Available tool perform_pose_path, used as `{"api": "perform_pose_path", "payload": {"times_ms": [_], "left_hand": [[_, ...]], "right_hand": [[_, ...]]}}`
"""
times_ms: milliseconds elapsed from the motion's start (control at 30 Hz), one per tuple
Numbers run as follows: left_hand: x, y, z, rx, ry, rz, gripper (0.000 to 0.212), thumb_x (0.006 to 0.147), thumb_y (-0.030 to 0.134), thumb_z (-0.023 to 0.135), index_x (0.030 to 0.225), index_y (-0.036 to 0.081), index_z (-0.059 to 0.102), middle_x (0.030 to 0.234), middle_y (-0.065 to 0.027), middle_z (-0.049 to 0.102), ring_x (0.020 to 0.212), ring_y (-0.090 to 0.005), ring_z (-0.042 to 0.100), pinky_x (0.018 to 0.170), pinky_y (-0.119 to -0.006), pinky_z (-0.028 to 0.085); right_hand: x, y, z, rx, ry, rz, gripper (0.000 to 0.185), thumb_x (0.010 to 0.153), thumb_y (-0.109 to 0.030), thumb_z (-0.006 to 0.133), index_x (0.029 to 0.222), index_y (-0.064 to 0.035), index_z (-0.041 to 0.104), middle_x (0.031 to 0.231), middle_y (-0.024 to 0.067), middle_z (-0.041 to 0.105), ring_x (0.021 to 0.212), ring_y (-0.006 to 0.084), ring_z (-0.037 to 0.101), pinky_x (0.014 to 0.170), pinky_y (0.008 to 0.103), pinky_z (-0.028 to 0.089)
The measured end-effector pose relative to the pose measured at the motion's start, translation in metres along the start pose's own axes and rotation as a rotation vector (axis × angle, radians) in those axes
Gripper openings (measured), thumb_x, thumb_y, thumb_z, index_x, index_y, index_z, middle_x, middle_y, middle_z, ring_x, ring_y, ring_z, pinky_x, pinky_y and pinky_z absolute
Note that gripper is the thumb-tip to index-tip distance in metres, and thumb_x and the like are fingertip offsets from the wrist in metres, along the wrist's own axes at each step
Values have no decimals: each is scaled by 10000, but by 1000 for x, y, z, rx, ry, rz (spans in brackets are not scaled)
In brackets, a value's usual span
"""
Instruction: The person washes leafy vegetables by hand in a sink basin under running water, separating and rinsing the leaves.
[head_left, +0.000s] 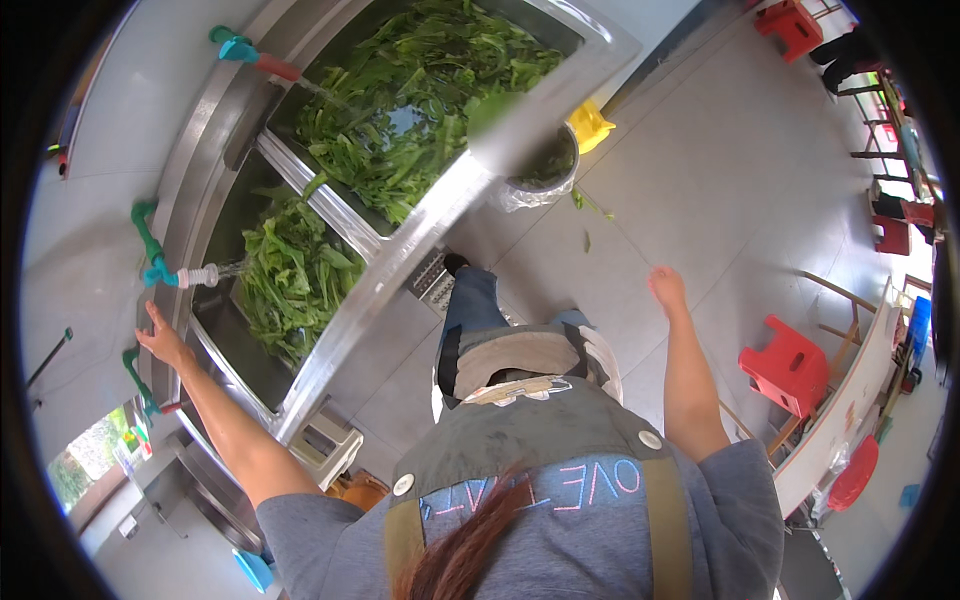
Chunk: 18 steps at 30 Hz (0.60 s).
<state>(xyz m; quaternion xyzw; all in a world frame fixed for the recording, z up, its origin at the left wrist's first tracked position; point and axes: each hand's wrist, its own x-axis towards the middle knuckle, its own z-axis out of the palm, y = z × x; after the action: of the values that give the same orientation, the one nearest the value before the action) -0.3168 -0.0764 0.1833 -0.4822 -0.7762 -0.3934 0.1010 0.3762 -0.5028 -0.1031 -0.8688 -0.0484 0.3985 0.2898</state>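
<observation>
My left hand (163, 337) reaches out over the back ledge of a stainless steel sink (409, 240), fingers spread, between two green plastic taps; it holds nothing. The nearer tap (159, 274) runs water through a ribbed nozzle onto leafy greens (296, 274) in the middle basin. More greens (420, 82) fill the far basin, where another tap (259, 60) also runs. My right hand (666, 289) hangs over the tiled floor at my other side, fingers curled, with nothing seen in it. A third green tap (137, 382) is below my left hand.
A lined bin (559, 169) with green scraps stands against the sink's front, beside a yellow object (592, 126). Fallen leaves (587, 240) lie on the tiles. A red plastic stool (787, 366) and a white table (836, 420) are at the right. A pale stool (326, 442) stands near the sink.
</observation>
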Motion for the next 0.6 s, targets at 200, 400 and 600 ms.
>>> {"api": "perform_pose_path", "payload": {"times_ms": [200, 400, 600], "left_hand": [[45, -22, 64, -263, -108, -37, 549, 758, 403, 629, 1054, -46, 520, 988, -148, 557, 927, -267, 546, 763, -327, 457], [73, -21, 90, 279, 245, 448, 477, 784, 375, 600, 1032, -28, 547, 976, -143, 565, 886, -229, 551, 743, -300, 449], [88, -21, 93, -214, -309, 24, 279, 842, 223, 529, 995, 2, 604, 1047, -84, 574, 965, -160, 522, 837, -276, 396]], "right_hand": [[-27, -107, 46, -122, -77, -241, 267, 845, -226, 499, 1016, -27, 544, 810, 47, 598, 688, 110, 548, 591, 240, 438], [-5, -122, 60, -179, -95, -208, 197, 835, -180, 498, 918, -16, 569, 720, 41, 592, 642, 107, 536, 602, 245, 434], [37, -157, 61, -197, -146, -247, 204, 841, -182, 498, 929, -13, 570, 714, 48, 596, 630, 113, 544, 606, 251, 439]]}}
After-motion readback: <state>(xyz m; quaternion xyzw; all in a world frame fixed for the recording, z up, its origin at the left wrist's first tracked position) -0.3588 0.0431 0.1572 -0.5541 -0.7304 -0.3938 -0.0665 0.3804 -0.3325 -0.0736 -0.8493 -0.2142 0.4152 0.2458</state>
